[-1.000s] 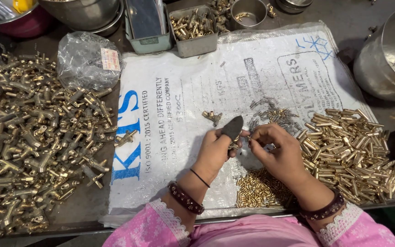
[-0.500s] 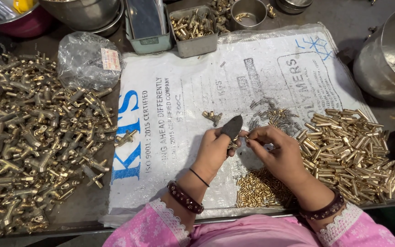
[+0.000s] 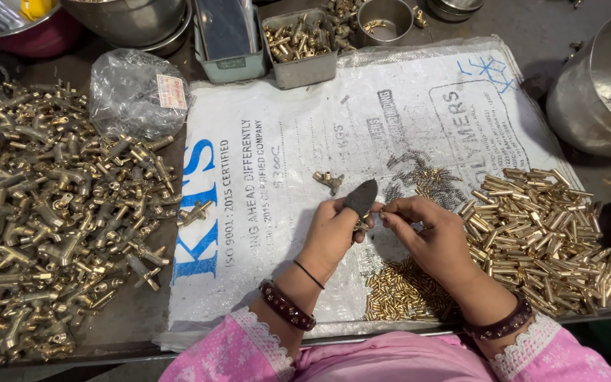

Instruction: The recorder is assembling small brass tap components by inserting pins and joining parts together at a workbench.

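Since the previous views, nothing has shifted noticeably; both hands remain at lower centre, so assembly continues on the same piece. The left hand (image 3: 334, 230), thumb in a dark guard, pinches a small brass fitting (image 3: 359, 225). The right hand (image 3: 436, 237) grips what is probably a small spring at it. Farther up lies a loose brass fitting (image 3: 328, 180).

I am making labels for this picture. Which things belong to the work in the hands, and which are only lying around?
In use:
left hand, dark cover on its thumb
right hand
small brass fitting pinched between both hands
heap of tiny brass pieces
dark small springs

Lying about:
big heap of brass tee fittings
crumpled clear plastic bag
steel bowl
grey metal tray
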